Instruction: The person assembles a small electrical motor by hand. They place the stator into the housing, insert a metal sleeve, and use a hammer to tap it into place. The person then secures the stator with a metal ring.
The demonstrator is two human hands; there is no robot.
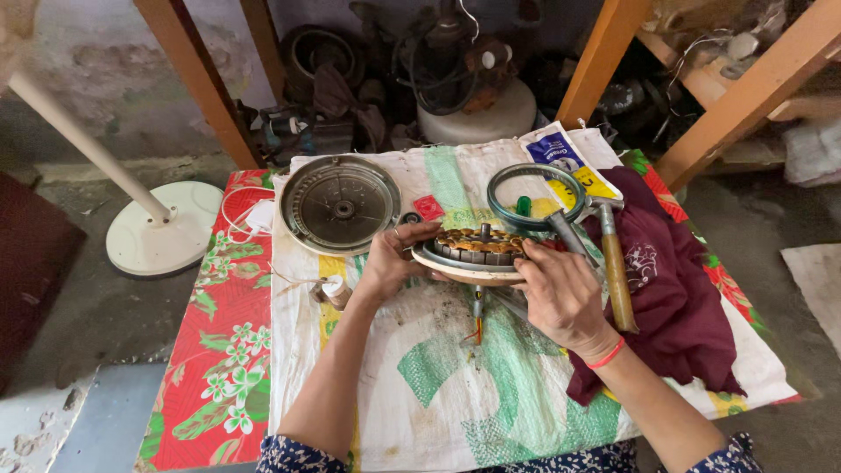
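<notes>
A: Fingers of left hand (392, 260) curl tight on the near-left rim of the motor stator (477, 252); thumb on top edge. Right hand (561, 293) grips the opp. rim, fingers wrapped, palm down.

B: Stator position?

A: Held between both hands, slightly tilted, just above the white woven sack (438, 385) at table centre. Copper windings face up, shaft upright in the middle, pale plate under it.

B: Around it?

A: Round metal cover (340, 203) lies flat, upper left, apart from stator. Green ring (534, 197) just behind it. Hammer (613, 263) w/ wooden handle just right of right hand, on maroon cloth (674, 298). Small tape roll (333, 289) near left wrist. Red floral cloth (228, 350) under the sack, left side. Fan base (162, 232) on floor, far left.
</notes>
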